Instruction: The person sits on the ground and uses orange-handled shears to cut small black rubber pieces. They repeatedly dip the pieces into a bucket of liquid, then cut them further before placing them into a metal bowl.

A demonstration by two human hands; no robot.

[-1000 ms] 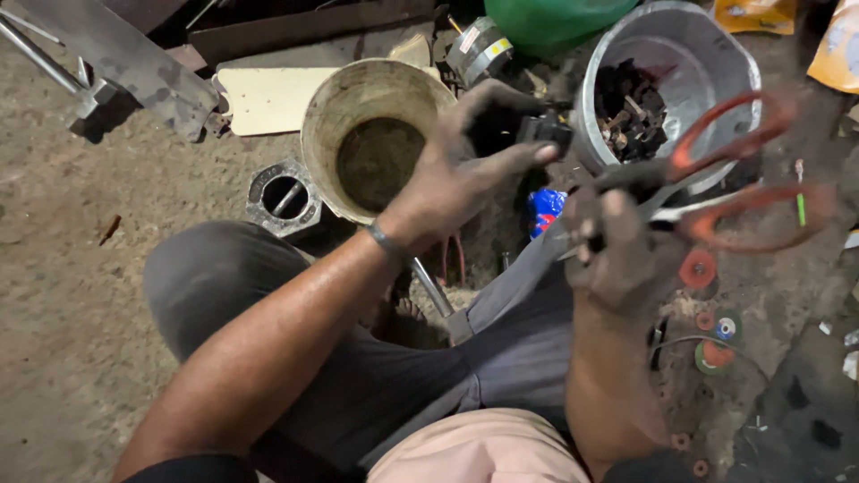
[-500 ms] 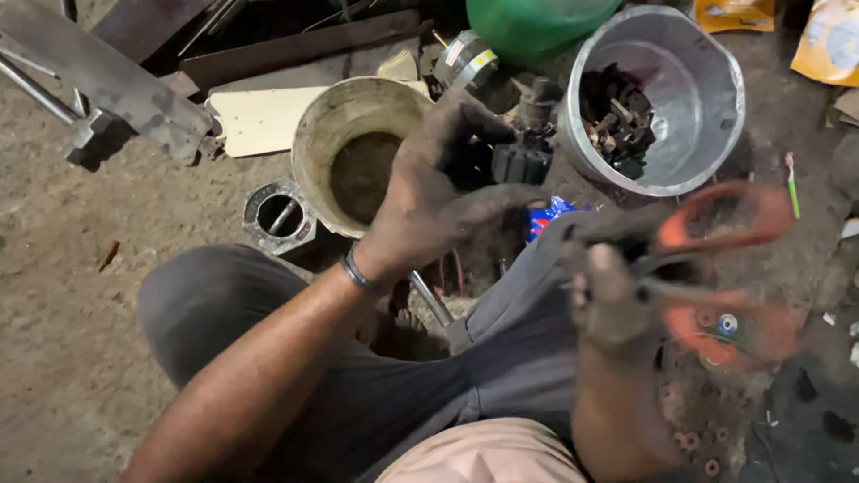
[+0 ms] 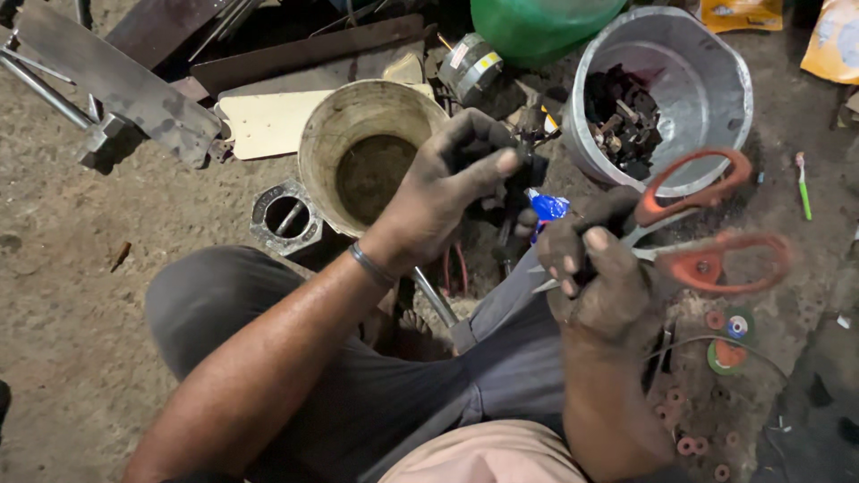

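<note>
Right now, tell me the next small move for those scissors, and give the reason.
Probably turn the orange-handled scissors around so the handles sit in the right hand. That hand grips them at the blades, handles pointing away, so they cannot cut as held. The left hand holds a small dark part close beside them.

Dirt floor (image 3: pixel 63 295), dim light; a metal bar (image 3: pixel 116 85), boards (image 3: pixel 295 63) and scrap lie about.

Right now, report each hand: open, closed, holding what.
Left hand: closed on a small dark part.
Right hand: closed around orange-handled scissors.
</note>
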